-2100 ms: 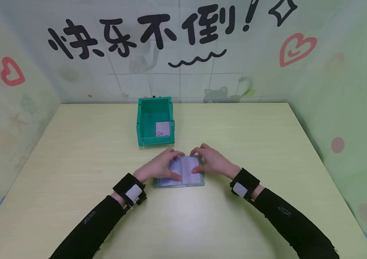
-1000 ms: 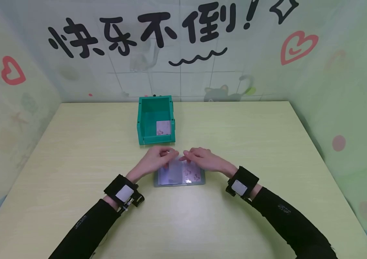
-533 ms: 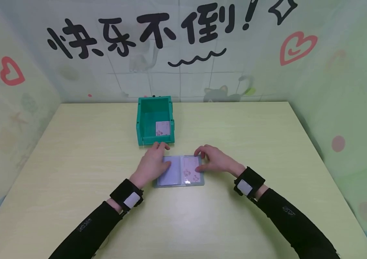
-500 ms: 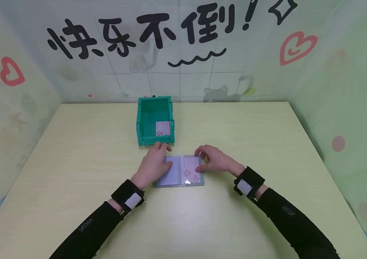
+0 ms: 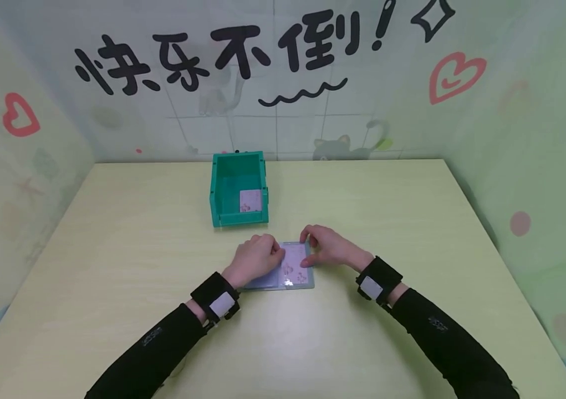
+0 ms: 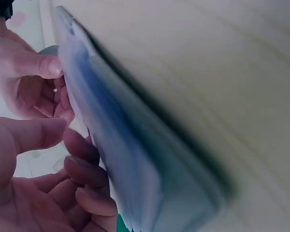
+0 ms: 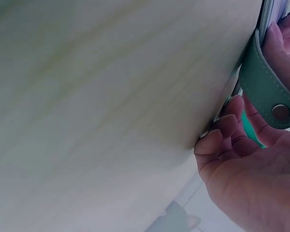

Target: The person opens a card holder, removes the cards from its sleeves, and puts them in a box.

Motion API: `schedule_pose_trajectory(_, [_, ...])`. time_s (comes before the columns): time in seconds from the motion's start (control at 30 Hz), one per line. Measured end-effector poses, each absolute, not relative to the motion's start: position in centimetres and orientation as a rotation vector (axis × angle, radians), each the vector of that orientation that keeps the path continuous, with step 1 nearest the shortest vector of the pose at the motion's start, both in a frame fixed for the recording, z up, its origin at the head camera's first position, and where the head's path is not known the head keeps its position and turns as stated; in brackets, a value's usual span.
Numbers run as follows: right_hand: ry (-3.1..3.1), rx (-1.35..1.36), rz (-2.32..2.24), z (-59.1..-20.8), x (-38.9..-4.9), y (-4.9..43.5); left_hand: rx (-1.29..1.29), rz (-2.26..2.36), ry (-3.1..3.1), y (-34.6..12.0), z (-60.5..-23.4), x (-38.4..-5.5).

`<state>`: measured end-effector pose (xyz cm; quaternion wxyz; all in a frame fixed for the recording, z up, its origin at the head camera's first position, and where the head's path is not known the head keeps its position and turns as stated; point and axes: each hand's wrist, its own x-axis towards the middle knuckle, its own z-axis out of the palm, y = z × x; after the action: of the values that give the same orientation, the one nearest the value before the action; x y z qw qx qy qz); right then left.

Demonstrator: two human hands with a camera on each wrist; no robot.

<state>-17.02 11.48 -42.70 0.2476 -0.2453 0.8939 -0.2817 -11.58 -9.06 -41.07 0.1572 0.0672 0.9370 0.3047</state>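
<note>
A small card album (image 5: 311, 281) with clear sleeves lies spread on the table. A pink patterned card (image 5: 292, 265) shows in its right-hand page. My left hand (image 5: 256, 256) is over the left page, its fingers bent against the pages and thumb tip close to the index finger in the left wrist view; I cannot tell whether it pinches a sleeve. My right hand (image 5: 327, 246) grips the album's right edge, thumb on the page and fingertips at the outer side. The green cover strap (image 7: 263, 87) with a metal snap shows in the right wrist view.
Behind the album stands a teal bin (image 5: 214, 191) with a pink card (image 5: 250, 201) lying inside, near its front. The pale wooden table (image 5: 387, 210) meets a printed backdrop (image 5: 178, 138) at its far edge, with further printed sheets on both sides.
My left hand has moved right from the album's left edge to the page middle, its fingers now bent. The pink card's pattern has come into view. My right hand is back at the right edge.
</note>
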Motion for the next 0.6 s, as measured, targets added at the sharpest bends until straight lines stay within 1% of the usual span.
schedule_pose_trajectory(0.3, [2.444,-0.658,-0.762,-42.7,-16.9,11.3,0.114,0.876,2.521,-9.5,-40.8,-12.8])
schedule_pose_trajectory(0.6, [2.455,-0.667,-0.737,-42.7,-17.0,11.3,0.118,0.827,2.452,-9.7,-40.6,-13.1])
